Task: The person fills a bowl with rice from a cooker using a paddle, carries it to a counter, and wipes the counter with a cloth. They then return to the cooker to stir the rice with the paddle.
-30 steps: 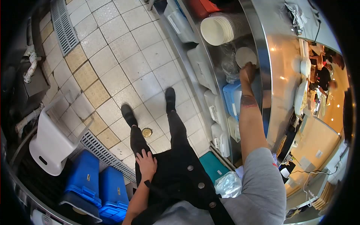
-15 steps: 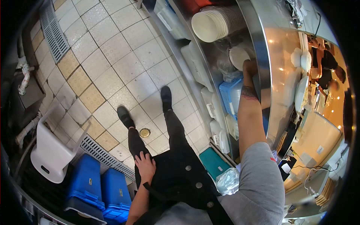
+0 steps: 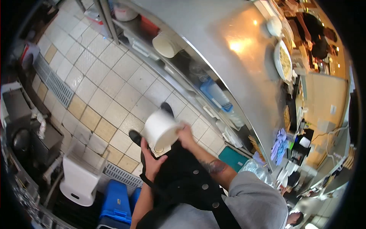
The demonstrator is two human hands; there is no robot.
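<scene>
My right hand (image 3: 186,136) grips a white paper tub (image 3: 159,128) by its side near the rim, holding it tilted in front of my apron above the floor. The tub is a little blurred by motion. My left hand (image 3: 151,161) is just below and to the left of the tub, thumb and fingers spread apart, fingertips close to its wall. A stack of similar white tubs (image 3: 166,45) lies on its side on the shelf under the steel counter.
Along my right runs the steel counter (image 3: 225,26), with a white dish of food (image 3: 283,60) on it. Below sits a blue basket (image 3: 213,92). A white chair (image 3: 78,177) and blue bins (image 3: 115,200) stand to my left. A person (image 3: 314,36) works across the counter.
My right hand has come out of the shelf with a white tub and brought it before my body. My left hand has lifted off my thigh towards the tub. The view has shifted.
</scene>
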